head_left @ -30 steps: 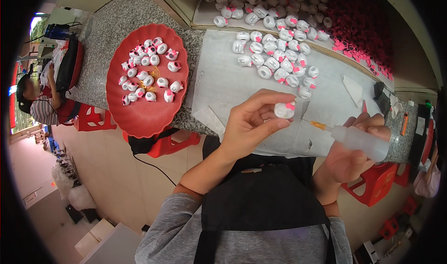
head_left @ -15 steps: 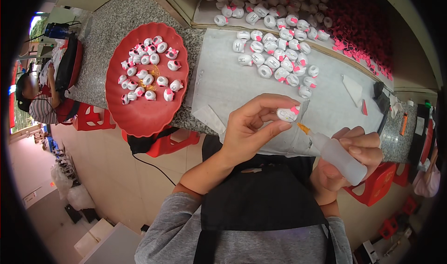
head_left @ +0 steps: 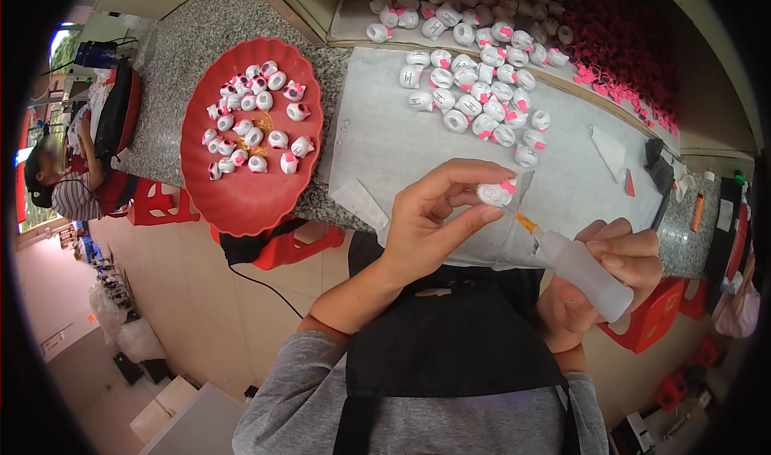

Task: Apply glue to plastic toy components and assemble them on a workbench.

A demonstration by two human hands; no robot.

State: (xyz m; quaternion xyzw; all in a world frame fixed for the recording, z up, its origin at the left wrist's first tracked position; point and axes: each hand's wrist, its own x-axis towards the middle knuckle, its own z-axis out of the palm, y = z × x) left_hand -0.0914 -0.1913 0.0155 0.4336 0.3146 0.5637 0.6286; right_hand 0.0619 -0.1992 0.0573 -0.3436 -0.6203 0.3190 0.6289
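Observation:
Between thumb and fingers, my left hand (head_left: 438, 214) pinches a small white figurine head (head_left: 492, 193) with a pink bow. My right hand (head_left: 614, 266) is wrapped round a translucent squeeze bottle (head_left: 590, 277), tilted toward the upper left. Its orange needle tip (head_left: 526, 223) points at the lower side of the head, and the thin needle's end lies at or close to it; contact I cannot tell. Past my hands, several similar white heads (head_left: 470, 104) with pink bows lie on a pale sheet (head_left: 377, 150) over the table.
A red scalloped tray (head_left: 257, 202) at left holds several white heads. On a raised shelf at the back are more heads (head_left: 474, 5) and a heap of small pink pieces (head_left: 622, 49). A red stool (head_left: 654, 318) stands at right. Another person (head_left: 72, 186) sits far left.
The head in my left hand has turned slightly, showing more of its lower face. The needle tip remains beside it, and both hands have barely shifted.

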